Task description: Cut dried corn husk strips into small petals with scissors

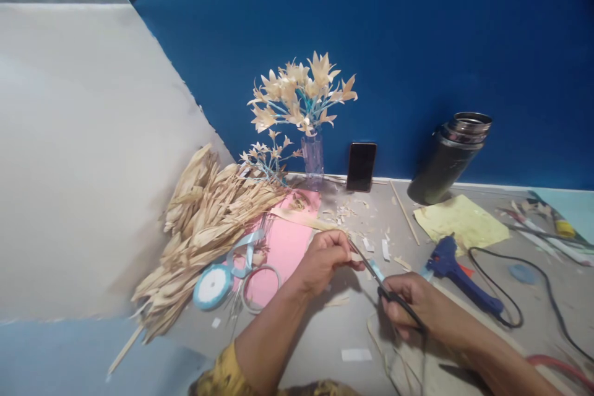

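My left hand (328, 260) is closed, pinching a pale strip of dried corn husk (301, 218) that stretches out to the left over pink paper. In my right hand (408, 303) is a pair of scissors (371, 269), fingers wrapped round the dark handles. The blades reach up to the husk end at my left fingertips; whether they are parted I cannot tell. Small husk scraps (346, 210) lie scattered just beyond my hands.
A bundle of dried husks (204, 216), a blue ribbon spool (212, 286) and a tape roll (245, 303) lie left. Husk flowers (297, 86) stand in a clear vase (313, 158), near a phone (361, 167). At right are a dark flask (445, 158), yellow paper (464, 223) and a corded blue glue gun (464, 278).
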Demonstrator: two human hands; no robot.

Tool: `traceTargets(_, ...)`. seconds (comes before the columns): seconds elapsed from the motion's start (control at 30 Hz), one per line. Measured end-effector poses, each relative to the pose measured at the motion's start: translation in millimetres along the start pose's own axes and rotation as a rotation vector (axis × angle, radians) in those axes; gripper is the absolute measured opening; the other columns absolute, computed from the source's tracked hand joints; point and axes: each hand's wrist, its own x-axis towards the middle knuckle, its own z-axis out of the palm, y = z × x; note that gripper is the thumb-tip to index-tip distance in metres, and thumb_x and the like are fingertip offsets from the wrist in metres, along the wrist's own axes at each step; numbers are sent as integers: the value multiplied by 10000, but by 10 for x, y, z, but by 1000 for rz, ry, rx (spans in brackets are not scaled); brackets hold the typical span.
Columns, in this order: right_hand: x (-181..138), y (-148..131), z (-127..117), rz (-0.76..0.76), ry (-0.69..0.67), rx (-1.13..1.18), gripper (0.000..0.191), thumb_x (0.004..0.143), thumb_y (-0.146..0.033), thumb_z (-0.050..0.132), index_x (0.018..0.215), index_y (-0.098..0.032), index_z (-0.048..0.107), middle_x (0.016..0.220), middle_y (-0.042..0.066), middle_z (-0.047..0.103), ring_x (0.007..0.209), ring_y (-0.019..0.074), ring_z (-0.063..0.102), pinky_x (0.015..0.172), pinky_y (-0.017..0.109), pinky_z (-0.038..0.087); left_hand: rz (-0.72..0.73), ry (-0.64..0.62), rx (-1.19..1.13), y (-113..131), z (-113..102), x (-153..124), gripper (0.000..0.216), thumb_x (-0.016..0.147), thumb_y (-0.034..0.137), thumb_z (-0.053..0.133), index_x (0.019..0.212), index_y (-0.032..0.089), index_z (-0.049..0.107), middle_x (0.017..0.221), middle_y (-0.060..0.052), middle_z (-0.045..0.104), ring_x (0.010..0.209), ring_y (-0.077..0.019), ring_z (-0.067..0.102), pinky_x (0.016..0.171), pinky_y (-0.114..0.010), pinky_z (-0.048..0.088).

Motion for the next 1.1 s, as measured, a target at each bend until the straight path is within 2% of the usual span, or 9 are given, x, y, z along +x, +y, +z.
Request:
traceTargets(0.13,2,-30,11,24,4,-36,260,735,-337,635,598,-201,460,458,-30,537,444,73,349,457,210,243,-16,-1,8,10,-11,-6,127,543,117,683,551,131,557,675,-22,636,556,-153,654,625,-289,516)
traceTargets(0.4,1,-69,55,40,51,31,238,682,-263,630,558,-208,434,431,-50,488,432,68,338,455,215,232,-20,-6,6,29,-30,1,119,562,147,703,595,130,590,667,-20,649,551,-159,664,632,-291,524)
traceTargets(0.57,-7,-57,74,52,46,136,397,665,-408,750,563,-212,421,428,-83,416,418,59,330,441,211,215,-28,-9,22,32,-40,1,110,564,152,702,627,132,613,601,-19,646,538,-156,651,632,-292,526)
traceTargets(0.73,11,-46,51,62,35,176,439,631,-434,817,569,-204,448,442,-79,458,409,58,355,436,205,244,-55,-8,44,42,-52,-5,116,578,167,710,624,138,608,579,-27,652,536,-152,639,611,-273,502)
traceTargets(0.83,28,-92,29,19,145,182,364,658,-398,803,595,-193,509,484,-52,532,447,86,434,466,218,330,-50,21,72,11,-39,-5,134,597,188,737,631,137,618,603,-25,655,553,-143,636,619,-265,492)
traceTargets(0.9,33,-134,21,-56,254,216,289,672,-369,804,690,-185,583,586,-31,604,533,117,520,524,234,395,-74,38,99,-38,-11,-7,150,611,207,757,649,133,632,620,-35,668,564,-140,637,621,-259,484)
traceTargets(0.97,30,-168,20,-129,354,261,295,670,-358,817,816,-192,622,729,-11,655,635,142,573,588,252,436,-114,28,131,-104,30,-15,171,614,222,776,658,123,644,621,-48,674,570,-140,636,630,-262,484)
traceTargets(1.03,19,-187,24,-180,425,270,330,668,-367,825,864,-195,623,795,4,659,688,158,581,629,270,449,-151,-6,150,-171,73,-27,203,607,237,801,661,112,650,619,-58,675,571,-140,631,643,-271,489)
traceTargets(1.1,5,-190,29,-199,462,269,345,665,-384,826,855,-193,610,765,4,632,680,166,571,635,284,448,-194,-46,133,-223,104,-37,253,612,279,824,680,107,651,639,-70,682,574,-141,631,640,-270,486)
